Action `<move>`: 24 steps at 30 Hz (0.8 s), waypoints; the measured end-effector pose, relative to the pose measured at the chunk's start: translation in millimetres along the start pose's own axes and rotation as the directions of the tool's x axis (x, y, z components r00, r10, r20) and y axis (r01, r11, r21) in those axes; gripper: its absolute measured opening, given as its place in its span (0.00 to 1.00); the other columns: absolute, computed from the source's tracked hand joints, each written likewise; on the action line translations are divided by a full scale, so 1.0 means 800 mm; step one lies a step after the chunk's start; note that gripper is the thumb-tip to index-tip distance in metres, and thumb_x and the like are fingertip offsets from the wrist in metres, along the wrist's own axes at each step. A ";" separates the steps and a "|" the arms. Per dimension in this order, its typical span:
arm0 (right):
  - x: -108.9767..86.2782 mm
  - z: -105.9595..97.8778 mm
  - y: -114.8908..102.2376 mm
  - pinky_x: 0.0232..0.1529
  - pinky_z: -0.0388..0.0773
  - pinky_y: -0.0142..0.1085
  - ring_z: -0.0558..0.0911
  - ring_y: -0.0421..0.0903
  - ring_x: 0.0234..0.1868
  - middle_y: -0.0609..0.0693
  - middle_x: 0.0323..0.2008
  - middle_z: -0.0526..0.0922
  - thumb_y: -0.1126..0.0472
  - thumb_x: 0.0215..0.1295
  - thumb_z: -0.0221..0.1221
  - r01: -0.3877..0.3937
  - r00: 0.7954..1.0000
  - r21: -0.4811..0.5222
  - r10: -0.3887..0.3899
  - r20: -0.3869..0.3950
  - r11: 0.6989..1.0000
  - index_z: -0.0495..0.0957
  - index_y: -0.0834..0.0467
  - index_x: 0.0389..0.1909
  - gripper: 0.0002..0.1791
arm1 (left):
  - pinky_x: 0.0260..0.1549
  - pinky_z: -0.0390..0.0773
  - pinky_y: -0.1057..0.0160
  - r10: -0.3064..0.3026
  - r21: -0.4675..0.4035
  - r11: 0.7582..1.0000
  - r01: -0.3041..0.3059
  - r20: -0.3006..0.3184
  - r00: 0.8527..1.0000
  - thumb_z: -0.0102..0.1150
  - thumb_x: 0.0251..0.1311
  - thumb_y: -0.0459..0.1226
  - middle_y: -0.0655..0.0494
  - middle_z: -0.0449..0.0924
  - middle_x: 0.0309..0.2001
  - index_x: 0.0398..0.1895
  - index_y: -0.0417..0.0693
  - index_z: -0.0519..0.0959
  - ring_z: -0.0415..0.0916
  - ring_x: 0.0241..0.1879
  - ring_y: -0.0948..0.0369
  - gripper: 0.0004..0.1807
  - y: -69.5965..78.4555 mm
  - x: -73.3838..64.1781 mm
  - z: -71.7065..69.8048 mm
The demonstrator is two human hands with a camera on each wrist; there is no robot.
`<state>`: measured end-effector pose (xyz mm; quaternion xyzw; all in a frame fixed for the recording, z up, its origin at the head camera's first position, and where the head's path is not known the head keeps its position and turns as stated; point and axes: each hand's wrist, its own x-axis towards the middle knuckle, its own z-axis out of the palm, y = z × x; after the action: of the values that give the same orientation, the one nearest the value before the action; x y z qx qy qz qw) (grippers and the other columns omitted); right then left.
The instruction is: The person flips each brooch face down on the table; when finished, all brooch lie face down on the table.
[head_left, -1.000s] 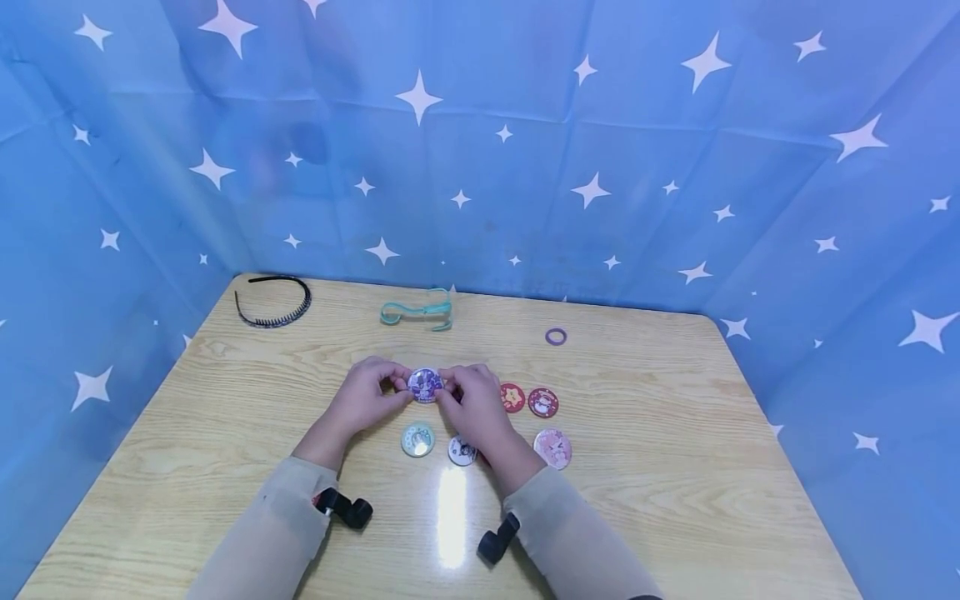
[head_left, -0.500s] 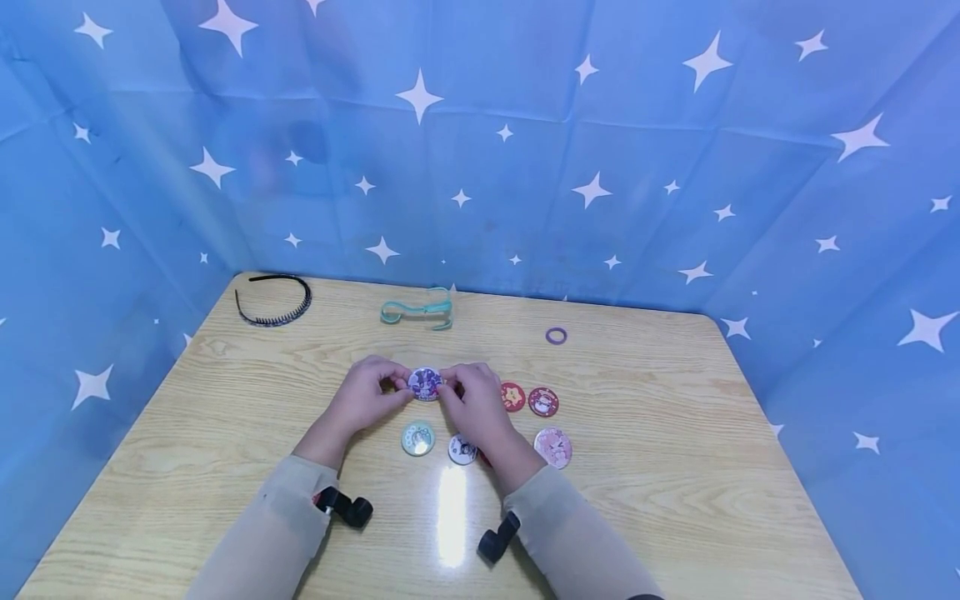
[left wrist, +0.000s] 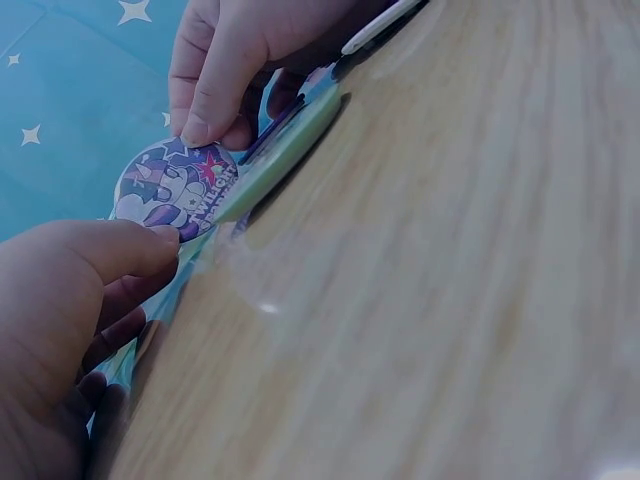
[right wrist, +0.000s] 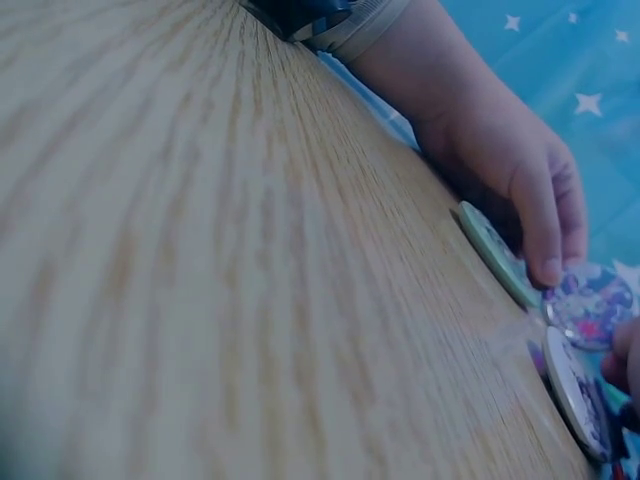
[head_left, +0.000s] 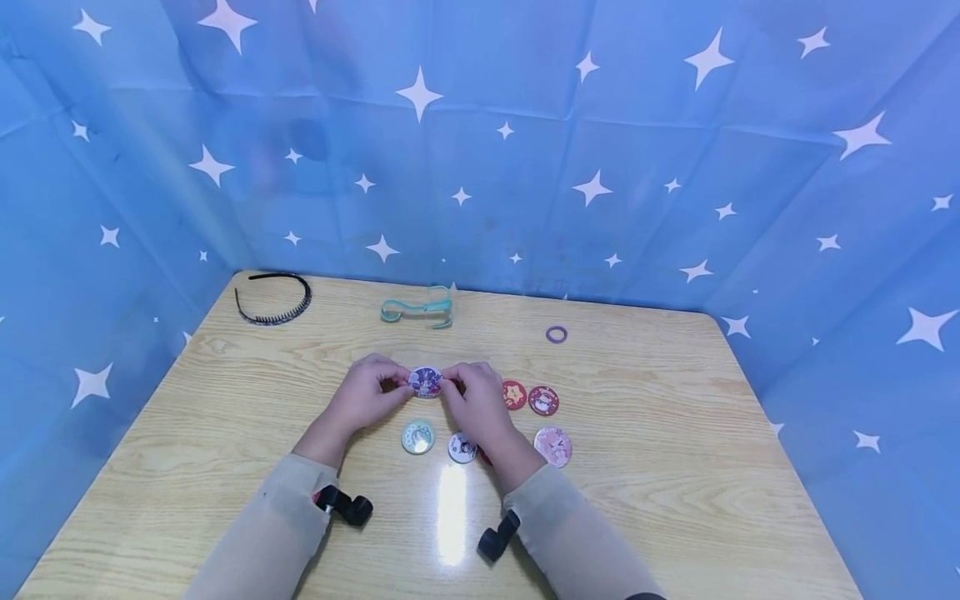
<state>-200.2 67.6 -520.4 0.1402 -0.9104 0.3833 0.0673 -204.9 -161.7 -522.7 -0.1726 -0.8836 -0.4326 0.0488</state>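
A round purple button badge (head_left: 425,382) with a cartoon character is held up between both hands, its face tilted. On its left edge, the thumb and fingers of my left hand (head_left: 365,395) pinch it. My right hand (head_left: 480,407) pinches the opposite edge, as the badge (left wrist: 176,190) in the left wrist view also shows. Nearer me lie a mint-green badge (head_left: 417,437) and a white badge (head_left: 462,448). Part of a dark red badge (head_left: 484,457) shows beside the right wrist, the remainder hidden. Right of that hand are a red star badge (head_left: 513,395), another red badge (head_left: 543,401) and a pink badge (head_left: 553,447).
Along the back of the wooden table (head_left: 675,467) lie a black toothed headband (head_left: 285,318), a teal clip-like object (head_left: 417,311) and a purple ring (head_left: 557,334). Behind the table hangs a blue curtain (head_left: 487,233) with white stars.
The purple button badge has tilted slightly and looks flatter from above. Both hands keep their pinch on it in nearly the same place; the other badges have not moved.
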 end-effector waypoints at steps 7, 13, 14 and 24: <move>0.001 0.001 0.001 0.68 0.68 0.48 0.79 0.46 0.57 0.43 0.44 0.88 0.54 0.77 0.65 0.000 1.000 -0.017 0.000 0.002 1.000 0.87 0.51 0.48 0.07 | 0.47 0.79 0.53 -0.005 -0.001 1.000 0.005 -0.009 1.000 0.76 0.62 0.34 0.56 0.84 0.40 0.42 0.46 0.91 0.77 0.45 0.56 0.07 0.001 0.000 0.000; 0.002 0.001 0.003 0.66 0.68 0.49 0.80 0.47 0.55 0.44 0.43 0.89 0.55 0.77 0.65 0.047 0.999 -0.019 -0.047 -0.013 0.999 0.88 0.52 0.48 0.07 | 0.45 0.79 0.54 -0.017 0.005 1.000 0.017 -0.014 1.000 0.75 0.63 0.33 0.59 0.84 0.39 0.42 0.48 0.92 0.78 0.44 0.57 0.06 0.001 0.002 0.001; 0.002 0.001 0.003 0.66 0.68 0.49 0.80 0.48 0.54 0.44 0.43 0.90 0.55 0.77 0.65 0.054 0.998 -0.021 -0.054 -0.014 0.998 0.88 0.52 0.47 0.07 | 0.45 0.79 0.54 -0.018 0.006 1.000 0.018 -0.014 1.000 0.75 0.64 0.33 0.59 0.84 0.38 0.42 0.48 0.92 0.78 0.44 0.58 0.05 0.001 0.002 0.001; 0.002 0.002 0.003 0.69 0.67 0.50 0.81 0.47 0.54 0.44 0.46 0.90 0.56 0.76 0.66 0.069 0.997 -0.043 -0.070 -0.027 0.997 0.88 0.51 0.48 0.06 | 0.47 0.79 0.53 -0.022 0.017 1.000 0.022 -0.013 1.000 0.75 0.64 0.34 0.57 0.85 0.40 0.42 0.48 0.92 0.78 0.45 0.56 0.05 0.000 0.002 0.000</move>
<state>-202.5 67.8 -522.4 0.1649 -0.9118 0.3635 0.0962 -206.1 -161.0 -522.3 -0.1596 -0.8888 -0.4265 0.0513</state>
